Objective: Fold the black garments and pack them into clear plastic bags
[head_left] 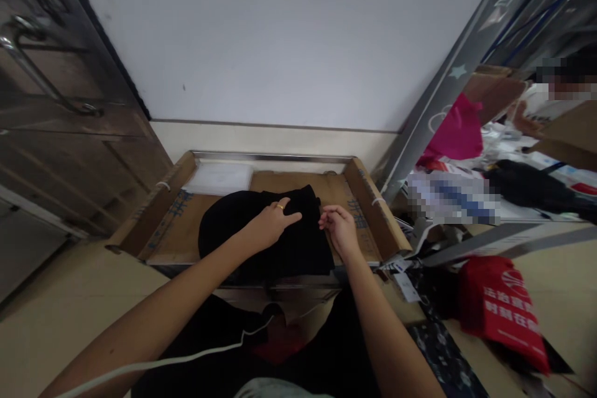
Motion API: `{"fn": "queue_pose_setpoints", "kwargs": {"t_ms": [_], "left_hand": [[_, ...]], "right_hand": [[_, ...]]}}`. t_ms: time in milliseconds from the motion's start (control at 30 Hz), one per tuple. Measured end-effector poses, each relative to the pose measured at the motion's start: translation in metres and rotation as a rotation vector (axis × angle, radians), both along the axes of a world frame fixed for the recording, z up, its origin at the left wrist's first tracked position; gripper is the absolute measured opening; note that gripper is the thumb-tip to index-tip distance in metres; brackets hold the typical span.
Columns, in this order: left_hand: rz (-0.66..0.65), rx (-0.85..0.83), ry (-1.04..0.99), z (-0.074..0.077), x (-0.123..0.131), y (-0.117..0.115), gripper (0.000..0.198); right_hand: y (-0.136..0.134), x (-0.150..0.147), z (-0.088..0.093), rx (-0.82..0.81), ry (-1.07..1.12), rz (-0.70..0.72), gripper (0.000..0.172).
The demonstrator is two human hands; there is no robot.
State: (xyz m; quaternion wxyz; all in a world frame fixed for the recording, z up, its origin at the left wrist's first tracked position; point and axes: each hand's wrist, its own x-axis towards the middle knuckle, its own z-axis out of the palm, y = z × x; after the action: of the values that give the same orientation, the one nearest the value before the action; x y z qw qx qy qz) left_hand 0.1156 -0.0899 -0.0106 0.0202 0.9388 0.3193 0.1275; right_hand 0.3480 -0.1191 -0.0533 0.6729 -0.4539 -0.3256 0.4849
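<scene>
A black garment (261, 233) lies folded on a cardboard-lined work surface (177, 230) in front of me. My left hand (273, 221), with a gold ring on one finger, rests flat on top of the garment with its fingers stretched toward the right. My right hand (339, 227) sits at the garment's right edge, its fingers curled in a pinch at the fabric's upper right corner. What the pinch holds is too small to make out.
A clear plastic bag (219, 177) lies at the back left of the surface. Cardboard side walls (377, 211) flank it. A wooden door (60, 124) stands at left. At right are a red bag (501, 308), a pink bag (459, 130), clutter and another person (555, 99).
</scene>
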Motion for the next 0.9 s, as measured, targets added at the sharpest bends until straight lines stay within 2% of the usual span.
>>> {"fn": "queue_pose_setpoints", "kwargs": {"t_ms": [100,233,333,433,500,533,600,667,733,800,833,900], "left_hand": [[-0.058,0.048,0.065,-0.001,-0.008,0.002,0.046],[0.018,0.128,0.074,0.000,-0.011,0.004,0.023],[0.057,0.146,0.022,0.001,-0.013,0.009,0.021],[0.040,0.091,-0.064,0.006,-0.016,0.016,0.022],[0.030,0.048,-0.168,0.017,-0.018,0.020,0.026],[0.033,0.033,-0.235,0.026,-0.018,0.021,0.027],[0.059,0.015,-0.382,0.049,-0.018,0.020,0.024],[0.103,-0.006,-0.533,0.077,-0.019,0.017,0.020],[0.182,-0.056,-0.661,0.102,-0.022,0.014,0.019],[0.273,-0.149,-0.761,0.117,-0.029,0.013,0.018],[0.317,-0.215,-0.799,0.119,-0.032,0.013,0.018],[0.392,-0.368,-0.858,0.111,-0.040,0.014,0.020]], "right_hand": [[0.001,0.000,-0.001,-0.007,-0.007,0.007,0.015],[0.003,0.002,-0.001,-0.014,-0.065,0.009,0.016],[0.003,0.001,0.003,-0.038,-0.243,-0.012,0.017],[0.003,-0.008,0.014,0.008,-0.461,0.015,0.019],[0.003,-0.019,0.023,0.069,-0.556,0.048,0.029],[0.003,-0.025,0.028,0.094,-0.595,0.067,0.039],[0.002,-0.035,0.035,0.129,-0.660,0.113,0.065],[0.002,-0.040,0.041,0.136,-0.684,0.171,0.076],[0.001,-0.038,0.043,0.094,-0.619,0.224,0.062],[0.001,-0.031,0.044,0.019,-0.450,0.245,0.042],[0.001,-0.026,0.043,-0.016,-0.342,0.230,0.036],[0.001,-0.017,0.042,-0.067,-0.139,0.166,0.033]]}}
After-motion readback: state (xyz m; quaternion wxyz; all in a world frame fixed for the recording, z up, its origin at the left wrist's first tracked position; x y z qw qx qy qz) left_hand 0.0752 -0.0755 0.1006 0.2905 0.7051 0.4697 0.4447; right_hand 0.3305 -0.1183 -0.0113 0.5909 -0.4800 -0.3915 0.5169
